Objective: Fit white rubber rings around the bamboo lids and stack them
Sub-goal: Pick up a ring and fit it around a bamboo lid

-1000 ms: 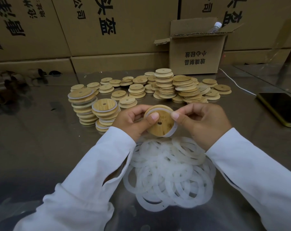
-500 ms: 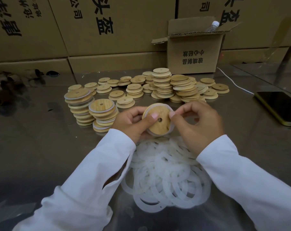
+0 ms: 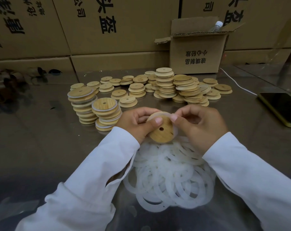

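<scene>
My left hand (image 3: pixel 134 125) grips a round bamboo lid (image 3: pixel 160 132) with a small centre hole, thumb across its face. My right hand (image 3: pixel 203 126) pinches the white rubber ring (image 3: pixel 174 130) at the lid's upper right edge; the ring lies around the rim on that side. A heap of loose white rings (image 3: pixel 169 177) lies on the table under my hands. Two stacks of ringed lids (image 3: pixel 94 107) stand to the left. Several piles of bare bamboo lids (image 3: pixel 166 84) sit further back.
A shiny metal table (image 3: pixel 32 139) carries everything. An open cardboard box (image 3: pixel 196 54) with a bottle stands at the back, against a wall of large cartons (image 3: pixel 108 25). A phone (image 3: pixel 281 107) on a white cable lies at the right edge.
The lid has tilted so its face turns more towards me, and my right fingers have shifted along its upper right edge with the ring. The view moved slightly closer.
</scene>
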The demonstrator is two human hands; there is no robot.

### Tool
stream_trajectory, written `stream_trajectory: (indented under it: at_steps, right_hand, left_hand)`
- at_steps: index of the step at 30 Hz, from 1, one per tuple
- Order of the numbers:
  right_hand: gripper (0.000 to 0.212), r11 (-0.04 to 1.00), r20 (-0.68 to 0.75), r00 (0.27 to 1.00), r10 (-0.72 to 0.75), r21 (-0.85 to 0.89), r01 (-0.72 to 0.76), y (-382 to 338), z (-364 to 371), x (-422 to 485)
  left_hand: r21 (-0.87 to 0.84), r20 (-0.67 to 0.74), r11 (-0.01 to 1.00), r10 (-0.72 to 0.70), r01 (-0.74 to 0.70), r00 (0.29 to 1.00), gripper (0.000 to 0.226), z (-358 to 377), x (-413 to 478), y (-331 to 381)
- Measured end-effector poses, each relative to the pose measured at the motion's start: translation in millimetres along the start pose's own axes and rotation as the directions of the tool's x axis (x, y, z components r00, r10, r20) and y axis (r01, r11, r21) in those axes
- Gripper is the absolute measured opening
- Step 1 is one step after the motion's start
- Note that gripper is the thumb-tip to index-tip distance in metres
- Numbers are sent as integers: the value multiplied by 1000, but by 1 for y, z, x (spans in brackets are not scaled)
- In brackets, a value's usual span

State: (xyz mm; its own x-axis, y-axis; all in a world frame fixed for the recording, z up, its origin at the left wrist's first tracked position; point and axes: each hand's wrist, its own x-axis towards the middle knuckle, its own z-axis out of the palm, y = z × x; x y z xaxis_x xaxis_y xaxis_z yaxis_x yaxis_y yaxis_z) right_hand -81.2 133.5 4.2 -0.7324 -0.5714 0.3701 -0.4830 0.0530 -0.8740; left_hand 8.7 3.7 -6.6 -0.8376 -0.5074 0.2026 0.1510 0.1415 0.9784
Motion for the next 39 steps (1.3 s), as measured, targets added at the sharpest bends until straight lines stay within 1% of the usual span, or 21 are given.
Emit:
stream_trajectory:
  at_steps: [3, 6, 9, 11, 15, 17, 19, 23, 24, 28, 32, 35, 37, 39]
  right_hand:
    - [16, 999, 28, 999, 37, 35, -38, -2, -3, 2]
    - [16, 998, 35, 999, 41, 37, -42, -3, -5, 2]
    - [18, 1000, 34, 999, 18, 12, -19, -5, -5, 3]
    - [16, 999, 44, 999, 25, 27, -27, -6, -5, 3]
    - [11, 978, 77, 986, 147, 135, -156, -3, -7, 3]
    - [9, 969, 78, 983, 167, 169, -178, -1, -8, 4]
    - [9, 972, 57, 989, 133, 188, -141, -1, -6, 3]
    - [12, 978, 12, 999, 34, 204, -35, 1, -1, 2]
    - [13, 980, 0, 1000, 22, 197, -22, 2, 0, 2]
    - [14, 979, -19, 1000, 7, 204, -2, 4, 2, 2]
    - [12, 987, -29, 999, -19, 162, 24, 4, 1, 2]
    - [15, 993, 5, 999, -38, 114, 37, 3, 1, 0]
    - [16, 996, 30, 998, -51, 71, 49, 3, 1, -1]
    - [17, 997, 26, 998, -49, 53, 47, 4, 2, -1]
  left_hand:
    - [36, 29, 998, 45, -46, 999, 17, -3, -1, 4]
    - [62, 39, 996, 67, -69, 997, 18, -6, -1, 7]
    - [35, 42, 997, 62, -63, 997, 19, -6, 0, 8]
    - [12, 23, 999, 52, -53, 998, 18, -4, -1, 6]
    - [1, -20, 999, 43, -42, 999, 16, 2, -2, 2]
    - [-6, -41, 999, 34, -34, 999, 15, 5, -2, 0]
    - [-15, -75, 999, 30, -32, 997, 15, 7, -2, 1]
    - [-79, -222, 996, 27, -46, 975, 14, 4, -1, 5]
    - [-92, -238, 995, 21, -44, 971, 14, 3, -1, 6]
    - [-102, -197, 995, -14, -7, 980, 13, 7, -2, 7]
    - [-108, -154, 994, -44, 28, 987, 12, 6, -2, 6]
    - [-59, -115, 997, -51, 44, 992, 11, 7, -3, 4]
    - [-10, -107, 999, -35, 34, 994, 11, 9, -3, 3]
    - [35, -98, 999, -8, 11, 995, 13, 8, -2, 2]
